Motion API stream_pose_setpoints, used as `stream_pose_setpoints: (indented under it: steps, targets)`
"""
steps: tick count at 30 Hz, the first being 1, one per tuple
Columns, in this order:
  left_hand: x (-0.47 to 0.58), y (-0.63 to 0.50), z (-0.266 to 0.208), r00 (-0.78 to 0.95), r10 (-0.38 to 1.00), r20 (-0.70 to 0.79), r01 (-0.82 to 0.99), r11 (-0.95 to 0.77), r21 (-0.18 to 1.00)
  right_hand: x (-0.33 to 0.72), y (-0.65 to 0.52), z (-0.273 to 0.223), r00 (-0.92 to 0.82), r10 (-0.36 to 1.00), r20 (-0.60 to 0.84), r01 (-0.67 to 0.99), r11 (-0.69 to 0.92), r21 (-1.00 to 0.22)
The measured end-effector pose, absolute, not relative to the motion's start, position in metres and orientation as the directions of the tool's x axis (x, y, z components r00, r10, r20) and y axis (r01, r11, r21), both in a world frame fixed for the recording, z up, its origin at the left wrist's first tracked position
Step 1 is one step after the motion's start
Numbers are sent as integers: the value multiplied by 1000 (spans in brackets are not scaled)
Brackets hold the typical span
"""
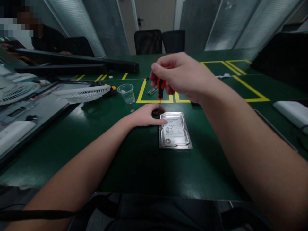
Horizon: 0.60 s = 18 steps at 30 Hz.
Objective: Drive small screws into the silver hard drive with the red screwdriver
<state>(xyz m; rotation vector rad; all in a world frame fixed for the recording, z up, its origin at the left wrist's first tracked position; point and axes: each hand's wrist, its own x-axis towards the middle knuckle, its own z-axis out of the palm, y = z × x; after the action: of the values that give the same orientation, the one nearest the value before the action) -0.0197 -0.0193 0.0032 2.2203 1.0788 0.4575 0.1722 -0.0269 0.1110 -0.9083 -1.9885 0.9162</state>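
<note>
A silver hard drive [176,130] with a white label lies flat on the green table in front of me. My left hand [148,115] grips its far left corner, thumb on the top face and fingers at the far edge. My right hand [172,70] is closed around the red and black handle of a screwdriver [160,89]. The screwdriver stands upright, its shaft pointing down at the drive's far left corner. Whether its tip touches a screw cannot be seen. Several tiny metal pieces, perhaps screws [132,110], lie left of my left hand.
A clear plastic cup [126,93] stands beyond my left hand. White fan grilles [84,93] and a large flat panel [36,112] occupy the left side. Black bars [79,62] lie behind them, near another person [51,38]. A white device [292,112] is at the right.
</note>
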Motion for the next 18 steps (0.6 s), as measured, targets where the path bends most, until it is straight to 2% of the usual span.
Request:
stream_pose_setpoints:
  steps: [11, 18]
  targets:
    - [-20, -20, 3, 602, 798, 38, 576, -466, 671, 173, -23, 108, -468, 854, 227, 194, 350, -916]
    - [-18, -20, 3, 600, 799, 38, 584, -470, 662, 171, -30, 115, -440, 849, 292, 321, 453, -832]
